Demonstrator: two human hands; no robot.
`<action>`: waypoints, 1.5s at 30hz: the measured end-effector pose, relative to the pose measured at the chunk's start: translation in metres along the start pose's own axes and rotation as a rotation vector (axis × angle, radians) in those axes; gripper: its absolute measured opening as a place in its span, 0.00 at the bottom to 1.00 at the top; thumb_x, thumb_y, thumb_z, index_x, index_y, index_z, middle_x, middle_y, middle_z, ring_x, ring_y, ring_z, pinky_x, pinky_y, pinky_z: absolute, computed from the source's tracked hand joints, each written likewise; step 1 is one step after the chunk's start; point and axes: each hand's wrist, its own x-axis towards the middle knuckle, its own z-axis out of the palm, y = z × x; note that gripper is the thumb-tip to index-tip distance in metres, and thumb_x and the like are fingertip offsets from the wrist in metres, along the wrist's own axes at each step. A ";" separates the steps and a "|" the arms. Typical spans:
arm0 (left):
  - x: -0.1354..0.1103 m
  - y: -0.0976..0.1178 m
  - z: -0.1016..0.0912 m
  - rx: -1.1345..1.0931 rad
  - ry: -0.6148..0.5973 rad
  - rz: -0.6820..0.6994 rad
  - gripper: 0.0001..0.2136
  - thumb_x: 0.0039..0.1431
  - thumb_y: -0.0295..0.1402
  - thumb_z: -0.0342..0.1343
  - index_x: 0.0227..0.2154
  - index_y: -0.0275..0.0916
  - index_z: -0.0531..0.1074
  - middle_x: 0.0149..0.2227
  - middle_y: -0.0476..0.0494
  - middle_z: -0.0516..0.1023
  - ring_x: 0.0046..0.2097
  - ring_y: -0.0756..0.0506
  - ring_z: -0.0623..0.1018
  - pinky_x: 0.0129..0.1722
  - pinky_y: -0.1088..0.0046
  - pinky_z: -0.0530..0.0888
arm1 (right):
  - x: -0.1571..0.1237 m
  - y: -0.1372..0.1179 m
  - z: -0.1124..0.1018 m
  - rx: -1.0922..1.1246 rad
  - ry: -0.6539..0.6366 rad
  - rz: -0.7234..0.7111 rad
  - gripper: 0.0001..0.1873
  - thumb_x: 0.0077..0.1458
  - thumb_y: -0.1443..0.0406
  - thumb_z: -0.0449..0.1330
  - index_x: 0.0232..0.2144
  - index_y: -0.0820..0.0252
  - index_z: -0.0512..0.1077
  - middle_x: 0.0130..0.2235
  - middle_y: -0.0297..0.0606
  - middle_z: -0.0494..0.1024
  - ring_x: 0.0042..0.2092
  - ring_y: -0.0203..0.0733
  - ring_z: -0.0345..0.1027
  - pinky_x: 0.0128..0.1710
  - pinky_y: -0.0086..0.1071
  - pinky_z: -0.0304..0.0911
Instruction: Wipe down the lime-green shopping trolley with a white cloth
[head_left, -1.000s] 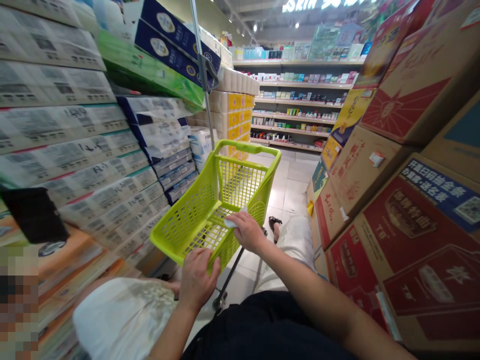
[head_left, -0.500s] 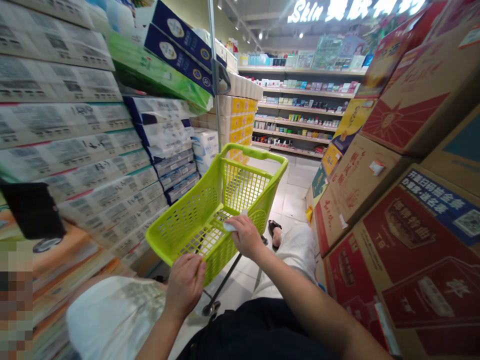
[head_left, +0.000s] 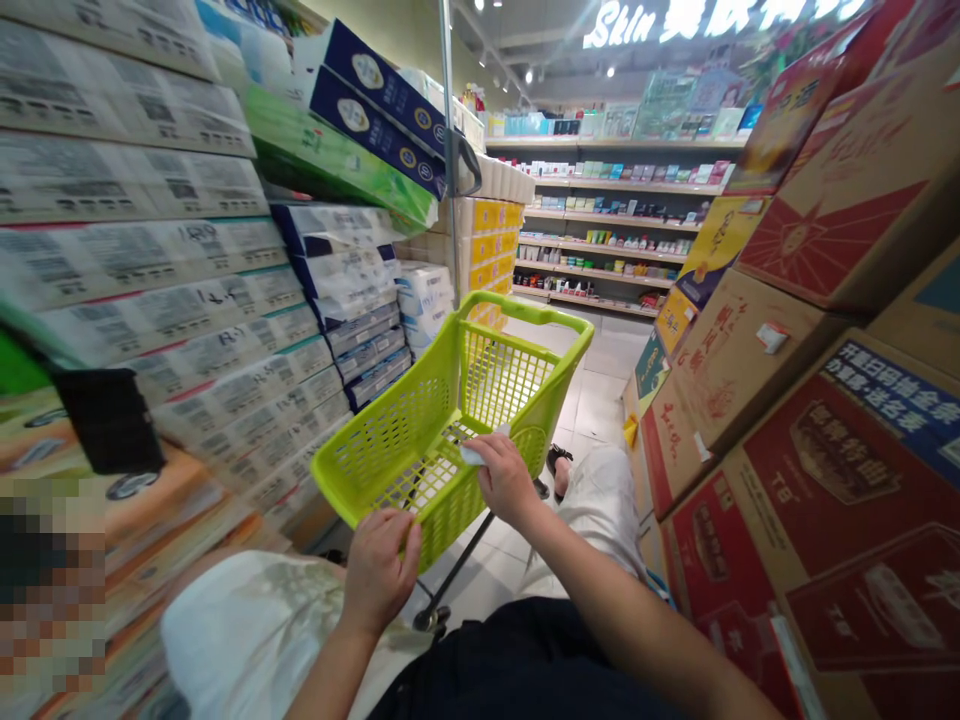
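A lime-green shopping cart (head_left: 452, 515) with a latticed plastic basket stands in front of my seated body, its long side running away from me. My left hand (head_left: 380, 568) is closed over the basket's near rim, fingers curled at its corner. On the right-hand rim, my right hand (head_left: 511, 482) pinches a crumpled white wipe (head_left: 472, 456), which looks like a tissue or a thin cloth. It lies against the green plastic. Through the basket's grid floor the tiles show. A caster wheel (head_left: 433, 617) is visible below the near end.
Stacked tissue packs (head_left: 217, 290) wall the left side. Cardboard cartons (head_left: 802, 470) rise close on the right. A metal pole (head_left: 450, 90) stands beyond the cart's left side. Shelves of small boxes and bottles (head_left: 615, 190) line the back, past the white floor tiles (head_left: 592, 400).
The whole view has shifted slightly, so the cart, hands and stacks sit a little further right. Both hands keep nearly the same places on the rim.
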 end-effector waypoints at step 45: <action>0.018 -0.026 -0.015 0.076 -0.250 -0.069 0.13 0.61 0.35 0.44 0.29 0.41 0.72 0.28 0.45 0.77 0.34 0.44 0.75 0.38 0.66 0.70 | 0.004 0.006 -0.010 -0.154 0.025 0.044 0.21 0.55 0.72 0.52 0.51 0.60 0.70 0.47 0.45 0.74 0.51 0.48 0.64 0.58 0.48 0.58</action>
